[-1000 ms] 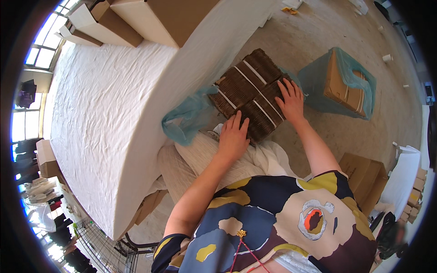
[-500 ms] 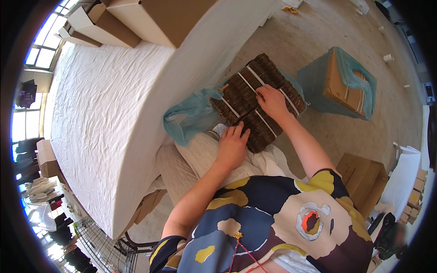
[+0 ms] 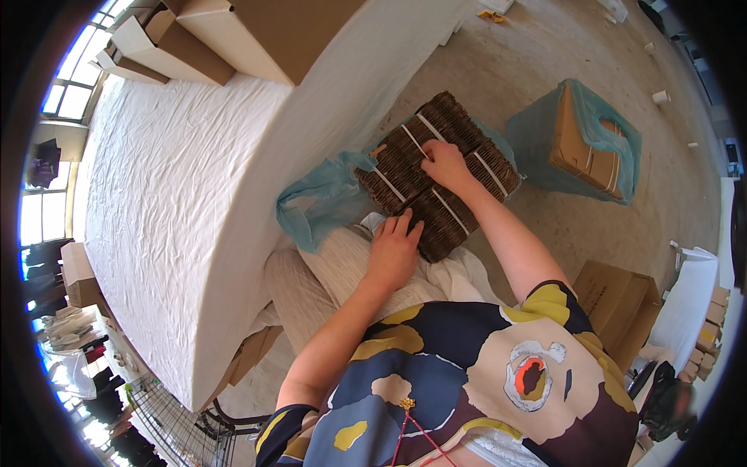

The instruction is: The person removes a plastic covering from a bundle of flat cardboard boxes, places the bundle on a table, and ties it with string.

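Dark brown ribbed bundles (image 3: 442,233), bound with white bands, are packed side by side in front of my lap, with a blue plastic bag (image 3: 311,214) around them. The bundles' exact kind cannot be made out. My right hand (image 3: 447,166) is over the far part of the pack, fingers curled in a pinch at a white band (image 3: 414,142). At the pack's near left edge, my left hand (image 3: 394,247) lies with its fingers apart, fingertips touching the bundles. A whitish piece beside this hand is mostly hidden.
A table with a white cloth (image 3: 179,202) runs along my left, carrying cardboard boxes (image 3: 257,35). On the floor to the right stands a carton in a blue bag (image 3: 537,140). An open brown carton (image 3: 615,307) is close to my right elbow.
My right hand has shifted a little left across the bundles, to another white band. My left hand rests in nearly the same place.
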`<act>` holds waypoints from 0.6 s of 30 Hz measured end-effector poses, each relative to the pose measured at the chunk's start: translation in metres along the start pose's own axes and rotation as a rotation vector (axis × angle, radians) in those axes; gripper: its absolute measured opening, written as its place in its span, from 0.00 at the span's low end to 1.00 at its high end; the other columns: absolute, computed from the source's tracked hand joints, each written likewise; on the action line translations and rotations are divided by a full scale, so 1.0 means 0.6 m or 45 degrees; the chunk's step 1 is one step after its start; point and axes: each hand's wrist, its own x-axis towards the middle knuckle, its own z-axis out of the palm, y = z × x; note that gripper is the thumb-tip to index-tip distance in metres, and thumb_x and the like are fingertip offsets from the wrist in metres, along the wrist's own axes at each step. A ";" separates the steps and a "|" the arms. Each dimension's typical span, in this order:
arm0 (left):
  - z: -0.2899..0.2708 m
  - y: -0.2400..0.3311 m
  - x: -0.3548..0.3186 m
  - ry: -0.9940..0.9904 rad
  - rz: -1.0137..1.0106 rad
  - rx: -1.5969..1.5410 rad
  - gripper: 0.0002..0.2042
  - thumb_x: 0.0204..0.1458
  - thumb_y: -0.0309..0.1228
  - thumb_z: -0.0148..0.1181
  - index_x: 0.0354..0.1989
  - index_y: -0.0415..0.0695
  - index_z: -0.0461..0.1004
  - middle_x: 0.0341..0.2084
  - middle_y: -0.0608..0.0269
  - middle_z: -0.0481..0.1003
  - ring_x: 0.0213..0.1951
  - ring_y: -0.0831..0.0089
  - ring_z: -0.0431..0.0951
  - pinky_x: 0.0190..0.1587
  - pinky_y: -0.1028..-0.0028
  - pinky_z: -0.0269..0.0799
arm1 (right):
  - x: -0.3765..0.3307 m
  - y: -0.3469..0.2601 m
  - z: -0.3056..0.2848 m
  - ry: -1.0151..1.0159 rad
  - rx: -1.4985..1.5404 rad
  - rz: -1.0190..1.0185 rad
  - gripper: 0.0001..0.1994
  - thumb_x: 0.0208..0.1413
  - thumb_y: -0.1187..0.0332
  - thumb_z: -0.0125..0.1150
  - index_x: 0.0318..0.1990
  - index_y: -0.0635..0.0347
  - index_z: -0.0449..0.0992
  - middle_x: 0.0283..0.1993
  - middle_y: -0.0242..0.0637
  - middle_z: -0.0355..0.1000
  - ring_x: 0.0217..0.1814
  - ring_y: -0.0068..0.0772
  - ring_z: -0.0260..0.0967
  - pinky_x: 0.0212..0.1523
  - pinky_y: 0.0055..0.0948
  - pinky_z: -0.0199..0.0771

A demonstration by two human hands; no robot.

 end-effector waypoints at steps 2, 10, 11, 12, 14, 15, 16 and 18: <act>-0.001 0.002 0.003 0.002 0.010 -0.003 0.27 0.41 0.25 0.64 0.56 0.43 0.74 0.59 0.51 0.67 0.56 0.54 0.68 0.58 0.58 0.67 | 0.030 -0.002 0.011 -0.066 0.062 0.080 0.10 0.54 0.68 0.62 0.41 0.62 0.79 0.41 0.48 0.77 0.45 0.52 0.75 0.46 0.47 0.76; 0.000 -0.003 0.001 0.053 -0.095 -0.178 0.26 0.43 0.23 0.64 0.56 0.42 0.73 0.60 0.52 0.66 0.58 0.51 0.67 0.60 0.57 0.66 | 0.045 0.005 0.026 0.005 0.193 0.174 0.09 0.59 0.65 0.59 0.41 0.58 0.82 0.42 0.42 0.79 0.45 0.46 0.76 0.46 0.43 0.75; 0.005 -0.010 0.005 0.085 -0.142 -0.300 0.26 0.44 0.23 0.64 0.56 0.42 0.73 0.60 0.51 0.66 0.58 0.50 0.66 0.60 0.57 0.65 | 0.039 0.008 0.027 0.038 0.198 0.128 0.09 0.59 0.66 0.59 0.41 0.58 0.82 0.41 0.42 0.79 0.45 0.45 0.76 0.46 0.43 0.75; 0.005 -0.015 0.011 0.117 -0.189 -0.420 0.26 0.45 0.23 0.64 0.57 0.42 0.72 0.61 0.51 0.65 0.59 0.49 0.65 0.61 0.56 0.65 | 0.034 0.009 0.027 0.073 0.204 0.081 0.09 0.59 0.66 0.58 0.41 0.58 0.82 0.41 0.41 0.79 0.44 0.44 0.77 0.46 0.42 0.75; 0.002 -0.032 0.025 0.258 -0.269 -0.356 0.28 0.46 0.23 0.64 0.60 0.42 0.69 0.63 0.51 0.63 0.61 0.48 0.64 0.63 0.55 0.63 | 0.029 0.016 0.020 0.060 0.252 0.079 0.09 0.59 0.67 0.58 0.41 0.59 0.82 0.41 0.41 0.79 0.44 0.43 0.77 0.45 0.42 0.75; -0.002 -0.043 0.033 0.329 -0.309 -0.322 0.29 0.47 0.24 0.64 0.61 0.42 0.67 0.64 0.51 0.62 0.61 0.48 0.63 0.63 0.55 0.62 | 0.027 0.017 0.017 0.053 0.277 0.077 0.09 0.59 0.67 0.58 0.41 0.59 0.82 0.40 0.41 0.79 0.44 0.43 0.77 0.45 0.41 0.75; -0.004 -0.056 0.040 0.339 -0.340 -0.276 0.30 0.48 0.24 0.64 0.63 0.42 0.65 0.65 0.50 0.60 0.63 0.47 0.62 0.64 0.55 0.61 | 0.025 0.017 0.016 0.054 0.289 0.079 0.09 0.59 0.67 0.58 0.40 0.59 0.82 0.40 0.41 0.79 0.43 0.43 0.77 0.45 0.41 0.75; -0.004 -0.094 0.052 0.357 -0.399 -0.183 0.32 0.50 0.25 0.64 0.66 0.42 0.61 0.68 0.49 0.57 0.65 0.47 0.59 0.66 0.56 0.58 | 0.020 0.019 0.015 0.058 0.312 0.085 0.09 0.59 0.68 0.58 0.40 0.59 0.82 0.39 0.40 0.80 0.42 0.42 0.77 0.44 0.41 0.74</act>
